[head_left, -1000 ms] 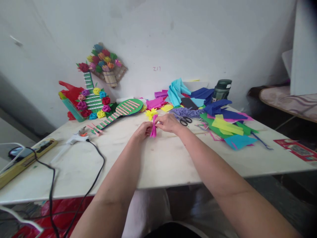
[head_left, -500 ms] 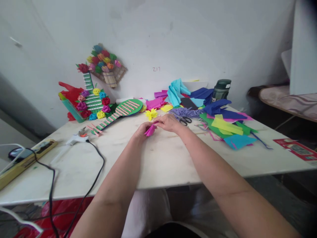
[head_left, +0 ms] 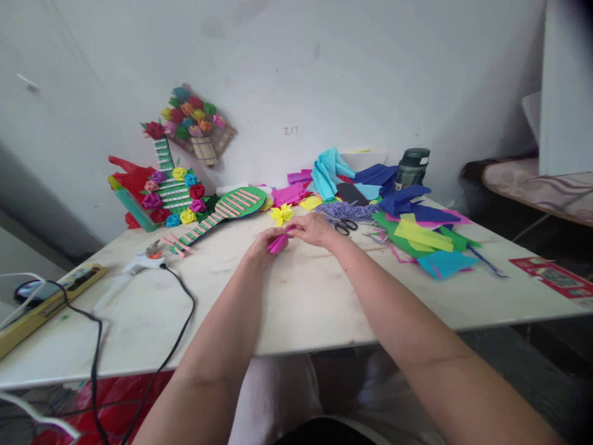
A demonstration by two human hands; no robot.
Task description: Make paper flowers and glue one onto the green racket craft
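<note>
Between my two hands is a small piece of pink crepe paper (head_left: pixel 278 243), bunched and folded, held over the middle of the table. My left hand (head_left: pixel 265 242) closes round its left side. With fingers pinched, my right hand (head_left: pixel 313 228) grips its upper right edge. Just beyond them a yellow paper flower (head_left: pixel 281 214) lies on the table. Black-handled scissors (head_left: pixel 345 227) and a bundle of purple yarn (head_left: pixel 350 211) are to the right of my right hand. A thin stick (head_left: pixel 324 255) lies partly behind my right wrist.
Left of my hands are a white glue gun (head_left: pixel 144 262) with a black cord, a power strip (head_left: pixel 50 306) and a green craft piece with pink strips (head_left: pixel 238 203). Coloured paper sheets (head_left: pixel 424 235) and a dark bottle (head_left: pixel 411 168) are to the right. Flower crafts (head_left: pixel 176 191) lean against the wall.
The pink paper has turned slightly in my fingers and looks narrower and longer. Both hands stay in nearly the same place. The whole view has shifted a little.
</note>
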